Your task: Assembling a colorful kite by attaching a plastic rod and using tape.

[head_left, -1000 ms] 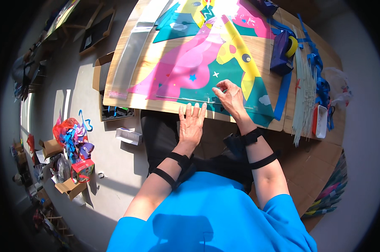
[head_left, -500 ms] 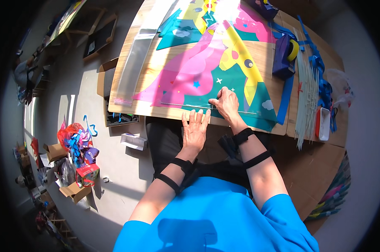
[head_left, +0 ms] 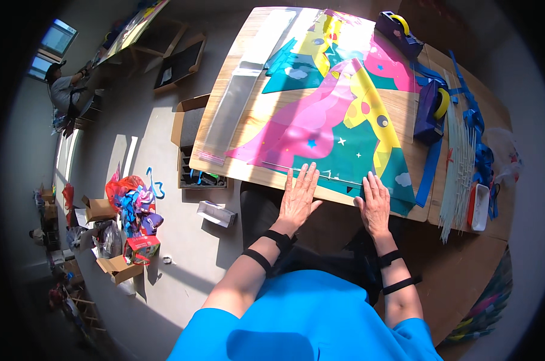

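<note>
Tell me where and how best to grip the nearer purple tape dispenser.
Probably pinch the nearer purple tape dispenser across the long sides of its body, the right hand coming from above and the left. The body is blocky and elongated; its yellow wheel sits on the right, and thin white strips crowd that side.

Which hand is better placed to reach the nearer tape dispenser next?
Probably the right hand: it lies closer to that tape dispenser and grips nothing visible. The left hand is farther away.

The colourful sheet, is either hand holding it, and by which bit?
Nothing is held: the left hand and right hand lie open, palms down, at the near edge of the colourful sheet.
</note>
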{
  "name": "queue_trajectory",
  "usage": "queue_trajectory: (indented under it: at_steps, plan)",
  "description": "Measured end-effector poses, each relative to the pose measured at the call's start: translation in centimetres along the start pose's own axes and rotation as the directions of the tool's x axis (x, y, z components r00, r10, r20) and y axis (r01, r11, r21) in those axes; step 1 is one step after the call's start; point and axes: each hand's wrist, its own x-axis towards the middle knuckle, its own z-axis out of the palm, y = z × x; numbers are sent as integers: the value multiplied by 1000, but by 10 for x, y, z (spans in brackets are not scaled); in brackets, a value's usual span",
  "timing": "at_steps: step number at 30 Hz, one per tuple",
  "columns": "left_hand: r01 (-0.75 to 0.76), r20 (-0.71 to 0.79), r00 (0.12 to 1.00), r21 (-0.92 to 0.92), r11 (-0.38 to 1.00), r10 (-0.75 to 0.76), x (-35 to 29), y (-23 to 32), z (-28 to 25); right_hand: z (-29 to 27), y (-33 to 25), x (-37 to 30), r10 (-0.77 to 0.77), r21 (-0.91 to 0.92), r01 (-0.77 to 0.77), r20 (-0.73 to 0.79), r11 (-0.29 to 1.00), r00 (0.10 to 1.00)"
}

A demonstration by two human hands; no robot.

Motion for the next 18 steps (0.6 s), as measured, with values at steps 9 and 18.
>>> queue_trajectory:
  at_steps: [9,18]
  plan:
    - [63,-4,998,58,996,-63,-18,-38,-7,2,8,-8,-34,-24,34,-17,999,999]
    - [-24,-91,995,87,996,32,-20,-52,-11,-18,63,-31,496,74,-501,-324,863,806]
